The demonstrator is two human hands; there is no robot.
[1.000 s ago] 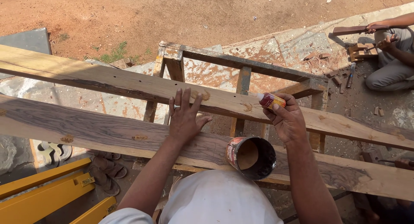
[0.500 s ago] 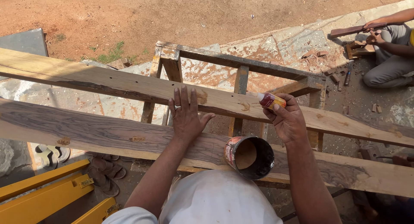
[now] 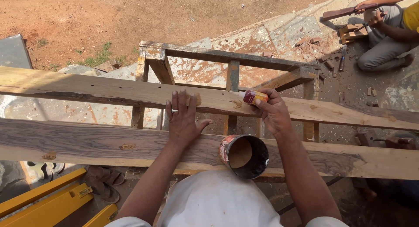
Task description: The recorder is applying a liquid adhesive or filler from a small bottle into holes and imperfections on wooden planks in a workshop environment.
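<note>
the left hand [image 3: 182,122] lies flat, fingers spread, steadying the upper plank [image 3: 109,93] while the right hand [image 3: 273,113] pinches a small red tube [image 3: 254,97], nozzle down at a filled patch [image 3: 237,103], an open can [image 3: 244,156] close beside.

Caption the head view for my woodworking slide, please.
Left hand flat across two planks; right hand tips a small bottle beside an open tin.

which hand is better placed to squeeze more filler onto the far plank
Right. The right hand already grips the small tube, tip at the far plank; the left hand lies flat, holding nothing.
</note>
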